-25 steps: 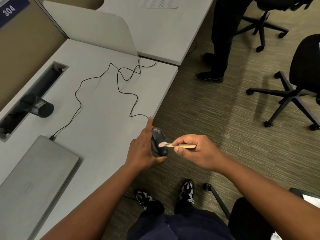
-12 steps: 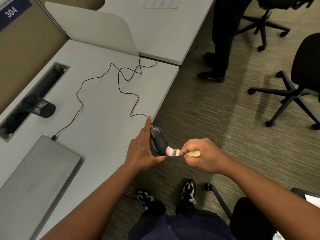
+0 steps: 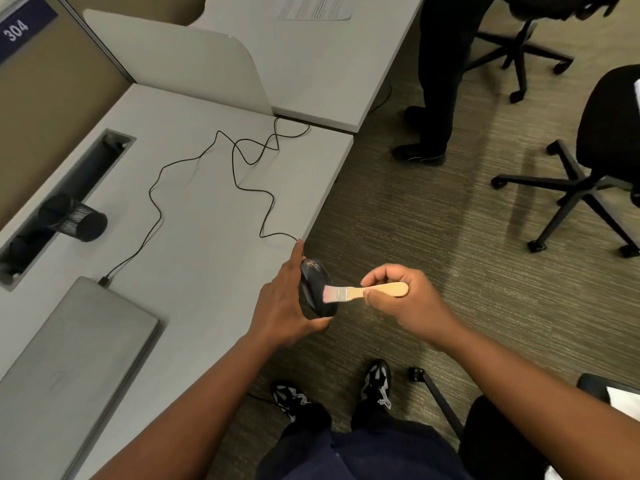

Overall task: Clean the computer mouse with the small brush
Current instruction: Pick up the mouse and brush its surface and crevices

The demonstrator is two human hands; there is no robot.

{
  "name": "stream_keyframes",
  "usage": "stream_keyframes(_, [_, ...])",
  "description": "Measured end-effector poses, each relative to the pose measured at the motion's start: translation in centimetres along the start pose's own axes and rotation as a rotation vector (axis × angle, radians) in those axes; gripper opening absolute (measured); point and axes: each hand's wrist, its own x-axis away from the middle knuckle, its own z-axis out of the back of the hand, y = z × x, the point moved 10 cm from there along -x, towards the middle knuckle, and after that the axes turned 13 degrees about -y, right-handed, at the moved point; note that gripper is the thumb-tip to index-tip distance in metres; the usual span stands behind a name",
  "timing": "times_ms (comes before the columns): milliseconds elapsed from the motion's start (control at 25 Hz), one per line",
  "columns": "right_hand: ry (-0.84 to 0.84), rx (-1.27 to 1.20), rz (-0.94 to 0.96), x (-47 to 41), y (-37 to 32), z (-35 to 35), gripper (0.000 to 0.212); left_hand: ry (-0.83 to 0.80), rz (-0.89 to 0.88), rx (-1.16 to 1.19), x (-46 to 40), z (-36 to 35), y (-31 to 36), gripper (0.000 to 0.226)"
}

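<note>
My left hand [image 3: 284,306] grips a black wired computer mouse [image 3: 313,284], holding it on its side just past the desk's front edge. Specks of yellowish dirt show on the mouse's far end. My right hand [image 3: 405,303] pinches the wooden handle of a small brush [image 3: 360,292]. The brush lies level, and its pale pink bristles touch the middle of the mouse. The mouse's thin black cable [image 3: 242,181] runs in loops across the desk.
A closed grey laptop [image 3: 69,368] lies on the grey desk [image 3: 194,258], with a black mesh cup [image 3: 74,220] tipped by a cable slot. Another person's legs [image 3: 436,81] stand beyond the desk. Black office chairs [image 3: 588,161] stand on the carpet at right.
The brush has swept along the mouse: from the middle down to its near end, then back up to the middle. The left hand has kept the mouse almost still.
</note>
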Motion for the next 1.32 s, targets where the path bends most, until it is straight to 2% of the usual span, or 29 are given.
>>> stream_keyframes(120, [-0.084,-0.034,-0.08,-0.4,1.0,-1.2,0.014,0.006,-0.011,-0.005,0.2,0.1,0.3,0.153])
stream_keyframes(240, [-0.076,0.062,-0.101,-0.2,1.1,-0.6,0.018,0.01,0.0,-0.01,0.3,0.4,0.0,0.154])
stream_keyframes(360, [-0.051,0.147,-0.036,0.0,0.0,0.0,0.02,-0.005,0.011,-0.035,0.3,0.5,-0.1,0.155])
stream_keyframes(440, [-0.099,0.155,0.022,-0.2,-1.1,-1.1,0.017,-0.018,0.014,-0.081,0.1,0.2,0.1,0.156])
stream_keyframes(560, [-0.171,0.347,0.113,-0.5,-2.8,-3.3,0.016,-0.018,0.021,-0.114,0.1,0.0,0.4,0.156])
stream_keyframes(720, [-0.244,0.531,0.12,-0.4,-3.1,-4.4,0.02,-0.027,0.028,-0.12,0.1,0.1,0.3,0.158])
stream_keyframes(1080, [-0.334,0.638,0.092,-0.2,-3.3,-4.4,0.018,-0.03,-0.047,-0.216,0.3,-0.7,1.7,0.164])
stream_keyframes(1320, [-0.33,0.7,0.057,-0.3,-2.6,-3.3,0.018,-0.028,-0.052,-0.208,0.2,-0.6,1.7,0.156])
